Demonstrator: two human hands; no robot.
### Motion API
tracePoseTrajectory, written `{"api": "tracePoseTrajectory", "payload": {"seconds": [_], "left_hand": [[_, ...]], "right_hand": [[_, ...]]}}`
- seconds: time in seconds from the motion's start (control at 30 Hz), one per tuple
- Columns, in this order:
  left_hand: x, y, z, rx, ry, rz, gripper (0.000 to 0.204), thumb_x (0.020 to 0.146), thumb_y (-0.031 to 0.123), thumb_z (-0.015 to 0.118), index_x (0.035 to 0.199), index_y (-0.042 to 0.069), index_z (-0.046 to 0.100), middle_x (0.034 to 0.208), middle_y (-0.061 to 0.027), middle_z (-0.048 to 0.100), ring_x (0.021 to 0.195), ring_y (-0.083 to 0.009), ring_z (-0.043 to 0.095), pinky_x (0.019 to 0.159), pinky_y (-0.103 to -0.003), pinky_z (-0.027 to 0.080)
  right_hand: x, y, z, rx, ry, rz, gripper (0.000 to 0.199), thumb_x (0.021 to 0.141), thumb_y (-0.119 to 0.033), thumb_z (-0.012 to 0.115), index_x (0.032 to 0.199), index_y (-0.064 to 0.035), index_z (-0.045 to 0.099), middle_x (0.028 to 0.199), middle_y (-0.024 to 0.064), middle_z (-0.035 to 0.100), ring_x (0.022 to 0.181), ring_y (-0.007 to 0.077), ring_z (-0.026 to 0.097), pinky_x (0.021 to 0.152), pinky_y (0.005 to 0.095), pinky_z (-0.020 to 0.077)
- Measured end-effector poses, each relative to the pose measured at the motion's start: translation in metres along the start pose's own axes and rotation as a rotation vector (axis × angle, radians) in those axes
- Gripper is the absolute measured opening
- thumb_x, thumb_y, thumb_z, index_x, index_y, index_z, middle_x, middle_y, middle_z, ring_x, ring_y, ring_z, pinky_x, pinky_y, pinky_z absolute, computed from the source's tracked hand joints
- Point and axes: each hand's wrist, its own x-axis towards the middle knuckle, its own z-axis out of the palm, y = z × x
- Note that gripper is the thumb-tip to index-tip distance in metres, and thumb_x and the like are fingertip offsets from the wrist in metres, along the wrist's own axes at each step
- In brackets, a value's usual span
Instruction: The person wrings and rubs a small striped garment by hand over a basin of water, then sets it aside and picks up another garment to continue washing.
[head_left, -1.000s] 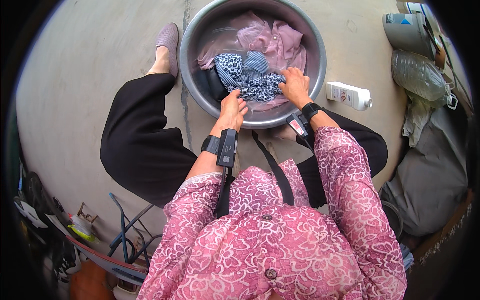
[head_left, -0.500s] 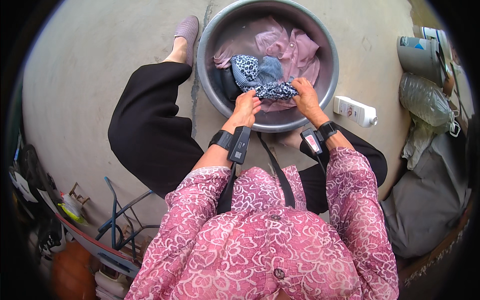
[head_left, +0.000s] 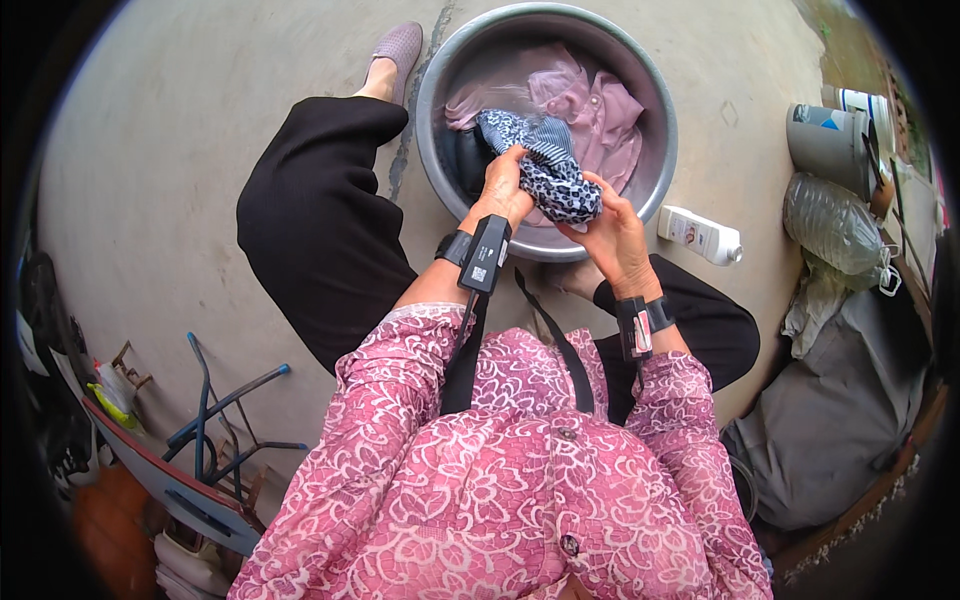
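Both hands are low over the near rim of the metal basin [head_left: 437, 95] on the concrete floor [head_left: 180, 130]. The left hand [head_left: 503, 186] and right hand [head_left: 615, 235] are full of a spotted blue cloth [head_left: 555, 180]. Inside the basin, a pink shirt [head_left: 585, 100] fills the far part, so little room is free there. Just right of the basin lies a white bottle [head_left: 700, 235]. Farther right stand a grey pot [head_left: 830, 150] and a clear plastic bag [head_left: 835, 225]. The floor left of the basin is open past the black trouser leg [head_left: 310, 220].

The blue patterned cloth [head_left: 548, 170] has been lifted higher above the metal basin [head_left: 640, 80]. It is now gripped by the left hand [head_left: 503, 185] and right hand [head_left: 615, 235], drawn closer together.
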Motion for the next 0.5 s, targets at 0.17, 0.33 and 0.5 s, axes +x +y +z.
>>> {"api": "tracePoseTrajectory", "payload": {"seconds": [0.17,0.33,0.5], "left_hand": [[-0.022,-0.006,0.007,0.119,-0.08,0.105,0.011,0.074,0.009,0.062,0.08,0.0,0.061,0.08,-0.0072,0.062,0.076,-0.0204,0.06,0.072,-0.035,0.05],[-0.038,0.004,0.005,0.095,-0.005,-0.006,0.014,0.068,0.008,0.06,0.081,0.003,0.06,0.086,-0.0086,0.062,0.081,-0.0224,0.06,0.08,-0.037,0.046],[-0.034,-0.014,0.005,0.152,-0.018,-0.161,0.034,0.089,0.034,0.052,0.107,0.006,0.056,0.098,-0.0092,0.062,0.088,-0.0251,0.06,0.074,-0.05,0.048]], "right_hand": [[0.041,0.012,0.01,-0.291,0.175,-0.007,0.059,0.08,-0.027,0.066,0.127,-0.0028,0.042,0.111,0.0101,0.054,0.098,0.0155,0.054,0.08,0.0256,0.044],[0.059,-0.006,0.007,-0.131,0.26,-0.232,0.019,0.081,-0.007,0.057,0.099,-0.0009,0.055,0.085,0.005,0.061,0.075,0.0122,0.059,0.066,0.0249,0.048],[0.059,-0.01,0.017,0.002,0.239,-0.364,0.024,0.084,-0.002,0.05,0.107,0.0019,0.053,0.092,0.0091,0.061,0.079,0.0148,0.06,0.069,0.027,0.0497]]}}
